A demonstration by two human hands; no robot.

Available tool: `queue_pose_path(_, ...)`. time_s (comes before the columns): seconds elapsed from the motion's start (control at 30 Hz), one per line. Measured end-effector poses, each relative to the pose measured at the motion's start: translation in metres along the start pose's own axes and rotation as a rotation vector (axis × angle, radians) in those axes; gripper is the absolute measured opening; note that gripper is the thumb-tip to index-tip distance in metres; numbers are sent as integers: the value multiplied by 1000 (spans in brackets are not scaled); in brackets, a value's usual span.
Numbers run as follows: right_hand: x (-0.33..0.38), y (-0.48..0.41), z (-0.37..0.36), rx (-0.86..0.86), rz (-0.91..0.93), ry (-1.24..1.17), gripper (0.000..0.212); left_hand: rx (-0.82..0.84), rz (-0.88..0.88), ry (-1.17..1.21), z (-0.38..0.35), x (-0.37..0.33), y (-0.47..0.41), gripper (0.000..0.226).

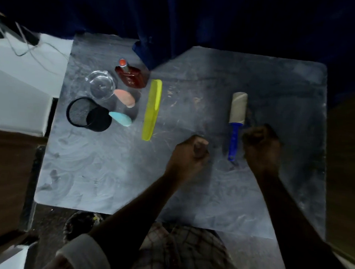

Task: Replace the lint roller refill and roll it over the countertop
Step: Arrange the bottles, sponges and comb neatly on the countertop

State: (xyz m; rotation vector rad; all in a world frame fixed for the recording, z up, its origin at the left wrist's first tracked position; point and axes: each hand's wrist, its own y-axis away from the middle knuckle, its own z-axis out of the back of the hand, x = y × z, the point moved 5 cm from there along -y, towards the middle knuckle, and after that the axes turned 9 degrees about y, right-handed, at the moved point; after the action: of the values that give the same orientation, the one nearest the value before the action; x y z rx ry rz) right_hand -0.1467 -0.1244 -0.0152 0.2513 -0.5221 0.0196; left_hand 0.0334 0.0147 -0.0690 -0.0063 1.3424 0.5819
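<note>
A lint roller [235, 125] lies on the grey countertop [109, 172], right of centre, its blue handle pointing toward me and its pale grey-brown roll at the far end. My left hand [189, 153] rests on the counter as a closed fist, left of the handle and apart from it. Just right of the handle, my right hand [261, 147] is also a closed fist and does not touch the roller. Nothing shows inside either fist. No separate refill roll is visible.
A yellow-green comb [152, 110] lies left of centre. At the back left stand a clear glass cup [101, 86], a black mesh cup [87, 115], a dark red bottle [131, 75], and pink [125, 97] and light blue [121, 119] oval pieces. Dark blue curtain behind.
</note>
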Motion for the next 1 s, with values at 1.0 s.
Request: queue_pose_path(1.0, 131, 44, -137, 466, 139, 20, 23, -238, 65, -25, 93, 20, 8, 55)
